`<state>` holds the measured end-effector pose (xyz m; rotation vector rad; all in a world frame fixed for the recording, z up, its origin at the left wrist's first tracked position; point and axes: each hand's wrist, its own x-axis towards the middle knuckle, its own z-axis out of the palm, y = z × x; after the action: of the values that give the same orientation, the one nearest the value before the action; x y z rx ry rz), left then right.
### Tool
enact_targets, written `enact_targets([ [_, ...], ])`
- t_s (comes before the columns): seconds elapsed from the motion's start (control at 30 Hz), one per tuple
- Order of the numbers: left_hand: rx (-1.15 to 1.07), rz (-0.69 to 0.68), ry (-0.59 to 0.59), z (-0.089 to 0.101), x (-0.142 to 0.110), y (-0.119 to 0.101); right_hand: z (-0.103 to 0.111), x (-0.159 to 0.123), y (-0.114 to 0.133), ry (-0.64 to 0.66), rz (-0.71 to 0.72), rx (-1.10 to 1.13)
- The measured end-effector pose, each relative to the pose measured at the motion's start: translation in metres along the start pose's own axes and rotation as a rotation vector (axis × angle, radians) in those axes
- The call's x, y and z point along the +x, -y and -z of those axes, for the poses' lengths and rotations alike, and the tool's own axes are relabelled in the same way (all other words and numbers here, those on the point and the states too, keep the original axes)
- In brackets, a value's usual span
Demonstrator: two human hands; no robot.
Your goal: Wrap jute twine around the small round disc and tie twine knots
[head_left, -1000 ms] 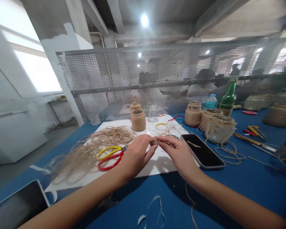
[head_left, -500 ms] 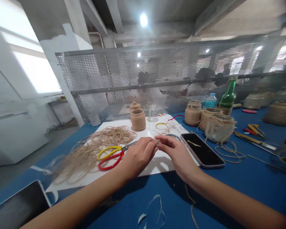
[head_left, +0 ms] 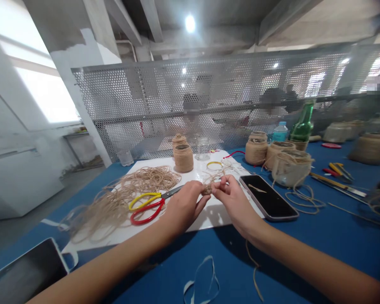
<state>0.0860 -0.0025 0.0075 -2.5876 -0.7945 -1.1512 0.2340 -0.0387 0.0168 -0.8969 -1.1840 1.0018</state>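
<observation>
Between my two hands is a small knotted piece of jute twine (head_left: 207, 189), held above a white sheet (head_left: 205, 215). My left hand (head_left: 186, 204) is closed on its left side, thumb and fingers pinching it. From the right, the fingertips of my right hand (head_left: 232, 198) pinch the same twine. Scissors with one yellow and one red handle (head_left: 147, 211) lie just left of my left hand, the blade tips partly behind it. Further left spreads a loose heap of jute twine (head_left: 145, 181). A dark-screened phone (head_left: 267, 198) rests right of my right hand.
Twine-wrapped jars (head_left: 183, 158) stand behind my hands, near a clear glass jar (head_left: 203, 148). More wrapped jars (head_left: 256, 151), a green bottle (head_left: 302, 124) and a yellow cutter (head_left: 335, 184) are at the right. A tablet-like device (head_left: 27, 274) lies front left. A perforated metal screen (head_left: 164, 93) borders the table.
My right fingers have shifted slightly upward and curled, and the two hands have opened a little, showing more of the knotted twine. My left hand still grips it.
</observation>
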Motion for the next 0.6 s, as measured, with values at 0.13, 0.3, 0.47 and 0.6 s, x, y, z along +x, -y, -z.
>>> enact_targets([
  [0.13, -0.094, 0.093, 0.024, 0.0011, 0.001, -0.0014, 0.0001, 0.0002, 0.0006, 0.016, 0.011, -0.007],
  [0.3, -0.242, 0.204, 0.035, 0.0052, 0.0054, -0.0023, 0.0027, 0.0034, 0.0011, 0.092, 0.049, -0.069],
  [0.47, -0.243, 0.224, 0.053, 0.007, 0.0067, -0.0039, 0.0016, 0.0023, 0.0008, 0.048, 0.008, -0.029],
  [0.6, -0.212, 0.223, 0.033, 0.0061, 0.0062, -0.0052, -0.0017, 0.0003, 0.0014, 0.001, -0.037, 0.045],
])
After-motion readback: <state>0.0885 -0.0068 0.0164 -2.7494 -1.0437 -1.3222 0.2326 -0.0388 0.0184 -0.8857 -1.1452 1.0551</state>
